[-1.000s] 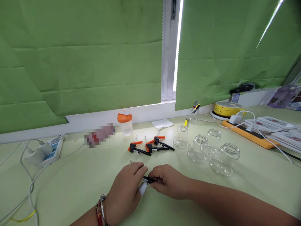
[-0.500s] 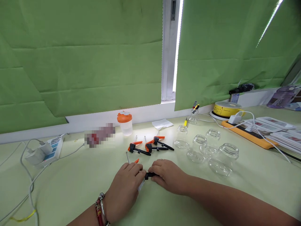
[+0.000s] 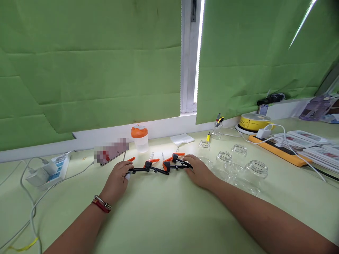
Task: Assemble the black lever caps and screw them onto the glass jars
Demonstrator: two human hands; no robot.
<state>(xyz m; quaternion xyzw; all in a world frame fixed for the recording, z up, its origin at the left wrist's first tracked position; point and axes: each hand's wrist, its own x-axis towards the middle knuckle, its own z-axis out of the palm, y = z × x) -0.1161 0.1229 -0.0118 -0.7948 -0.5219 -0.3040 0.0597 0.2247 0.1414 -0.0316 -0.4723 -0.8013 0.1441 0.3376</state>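
Front-left of the orange-lidded clear plastic cup (image 3: 140, 139), the left hand (image 3: 116, 180) grips a slim black-and-orange tool (image 3: 139, 169); front-right, the right hand (image 3: 200, 171) touches matching black-and-orange tools (image 3: 167, 166), its grip unclear.

4 blk tools (image 3: 159, 170), orange levers (image 3: 155, 161), metal rods (image 3: 152, 155), lying in approx. row (leftmost partly hidden)

Levered tools (image 3: 166, 165) black/orange. Blinds (image 3: 106, 74) plain green, bench (image 3: 148, 218) pale green. Cup lid (image 3: 139, 132) orange. Lunch box (image 3: 254, 124) yellow, cartoon print.
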